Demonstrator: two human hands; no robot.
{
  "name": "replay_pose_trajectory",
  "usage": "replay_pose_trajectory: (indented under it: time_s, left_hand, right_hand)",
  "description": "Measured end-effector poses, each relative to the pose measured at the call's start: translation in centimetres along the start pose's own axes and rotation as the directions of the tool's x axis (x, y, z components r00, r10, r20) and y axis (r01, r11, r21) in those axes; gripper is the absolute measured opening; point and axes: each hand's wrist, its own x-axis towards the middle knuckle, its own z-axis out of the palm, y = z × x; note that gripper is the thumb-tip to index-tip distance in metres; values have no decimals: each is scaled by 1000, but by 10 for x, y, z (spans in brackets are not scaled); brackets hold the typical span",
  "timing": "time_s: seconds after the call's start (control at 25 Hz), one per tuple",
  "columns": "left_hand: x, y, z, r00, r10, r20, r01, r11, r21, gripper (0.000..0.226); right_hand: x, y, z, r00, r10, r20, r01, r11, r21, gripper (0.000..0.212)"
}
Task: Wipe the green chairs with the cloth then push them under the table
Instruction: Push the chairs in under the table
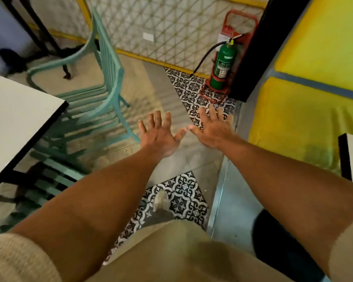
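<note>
Your fingers are spread wide on both hands, left hand (159, 137) and right hand (213, 130) stretched forward, empty, thumbs nearly touching above the floor. To your left, a green chair (102, 86) has its seat partly under the white table (18, 119); a second slatted green seat (53, 180) lies beneath that table.

Beige knitted sleeves (18, 259) pushed up, tan trousers (171, 251), a pale shoe (160, 200).

We find open floor (171, 159) ahead between the green chair (108, 78) beside the table (18, 119) corner on our left and the yellow bench (293, 119) on our right; a fire extinguisher (224, 62) blocks the far end.
</note>
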Motion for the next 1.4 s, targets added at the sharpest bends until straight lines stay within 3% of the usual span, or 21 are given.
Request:
replay_pose_trajectory:
  time_s: [0.36, 0.48, 0.68, 0.84, 0.96, 1.08, 1.28, 1.4]
  left_hand:
    - [192, -31, -14, 994, -82, 76, 84, 996, -21, 87]
    - [253, -45, -39, 993, -107, 43, 108, 994, -32, 87]
    - [343, -73, -94, 979, -185, -86, 182, 982, -42, 87]
    - [392, -106, -109, 918, -361, -163, 355, 933, -61, 86]
    - [423, -133, -108, 819, -548, -171, 532, 836, -135, 85]
    - [445, -149, -103, 657, -740, -141, 709, 671, -216, 85]
    - [472, -135, -108, 294, -956, 2, 894, 274, -355, 86]
    - [488, -138, -111, 147, -985, 90, 922, 103, -373, 88]
  right_hand:
    - [183, 7, -33, 996, 32, 82, -31, 999, -17, 78]
    - [249, 1, -63, 996, -4, 85, 7, 999, -37, 78]
    - [363, -26, -119, 990, -128, 61, 132, 988, -74, 79]
    - [450, -67, -140, 950, -301, 84, 309, 944, -119, 78]
    - [525, -112, -150, 863, -489, 126, 504, 847, -168, 78]
    - [589, -155, -161, 722, -673, 162, 692, 693, -203, 78]
    - [672, -227, -198, 382, -874, 301, 920, 326, -219, 82]
    - [693, -271, -208, 223, -918, 328, 967, 166, -193, 86]
